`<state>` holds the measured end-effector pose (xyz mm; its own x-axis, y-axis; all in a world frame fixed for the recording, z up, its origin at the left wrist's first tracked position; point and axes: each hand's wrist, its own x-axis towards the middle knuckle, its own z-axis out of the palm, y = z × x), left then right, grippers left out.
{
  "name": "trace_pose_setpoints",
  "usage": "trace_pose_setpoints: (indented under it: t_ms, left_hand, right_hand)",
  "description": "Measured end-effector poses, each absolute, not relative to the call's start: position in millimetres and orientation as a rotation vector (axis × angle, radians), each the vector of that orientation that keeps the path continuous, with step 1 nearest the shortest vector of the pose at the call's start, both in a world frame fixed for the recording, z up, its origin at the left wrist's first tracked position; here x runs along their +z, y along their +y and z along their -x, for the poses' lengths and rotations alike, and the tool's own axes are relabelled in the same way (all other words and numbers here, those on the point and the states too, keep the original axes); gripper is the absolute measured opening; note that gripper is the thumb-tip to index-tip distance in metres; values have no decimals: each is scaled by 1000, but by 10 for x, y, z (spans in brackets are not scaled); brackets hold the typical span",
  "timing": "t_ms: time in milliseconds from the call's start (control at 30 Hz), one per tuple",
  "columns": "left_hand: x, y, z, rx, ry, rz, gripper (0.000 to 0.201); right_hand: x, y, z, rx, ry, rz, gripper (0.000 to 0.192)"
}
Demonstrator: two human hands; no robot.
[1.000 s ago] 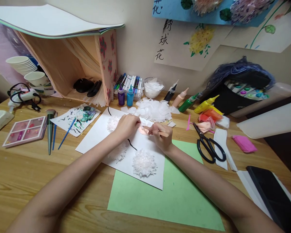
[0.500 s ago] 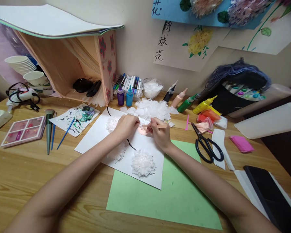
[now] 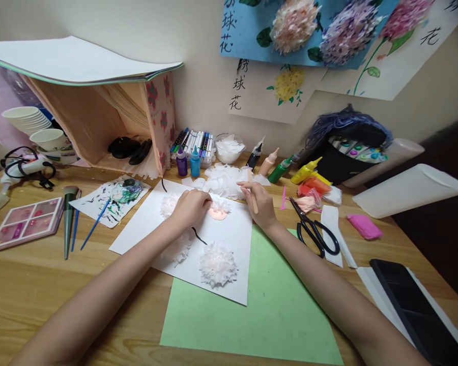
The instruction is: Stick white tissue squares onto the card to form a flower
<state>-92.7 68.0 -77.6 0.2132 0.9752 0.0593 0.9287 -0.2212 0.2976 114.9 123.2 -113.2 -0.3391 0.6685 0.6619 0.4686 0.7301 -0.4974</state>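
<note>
My right hand (image 3: 260, 204) has a wooden craft stick (image 3: 250, 178) held upright in it. Its thumb and forefinger reach the right edge of a pile of white tissue paper pieces (image 3: 223, 178). Pinched closed, my left hand (image 3: 191, 209) rests over the white sheet (image 3: 229, 244), beside a peach clay disc (image 3: 218, 212) with white tissue along its upper edge. Whatever its fingertips hold is hidden. A finished-looking white tissue flower (image 3: 218, 264) lies lower on the sheet. Two more, an upper flower (image 3: 168, 205) and a lower flower (image 3: 177, 249), are partly covered by my left hand and arm.
Green paper (image 3: 252, 325) lies under the white sheet. To the right are black-handled scissors (image 3: 313, 231), a pink packet (image 3: 364, 226) and a dark phone-like slab (image 3: 412, 300). Paint bottles (image 3: 278, 172) stand behind. Brushes (image 3: 67, 223) and a paint-smeared paper (image 3: 112, 201) lie left.
My right hand has moved away from the clay disc to the tissue pile's right edge, and the stick has swung from level to upright. My left hand stays by the disc. The view has shifted.
</note>
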Motion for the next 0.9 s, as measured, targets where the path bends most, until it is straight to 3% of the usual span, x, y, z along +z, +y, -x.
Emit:
trace_pose_setpoints:
  t_ms: [600,900]
  left_hand:
    - [-732,666,904,280,1890,-2283,34]
    - [-649,711,992,425,1843,-2063,33]
  right_hand:
    - [-1166,1289,-1112,123,-1938,886,14]
    - [-1118,1076,-1031,293,-1768,748,15]
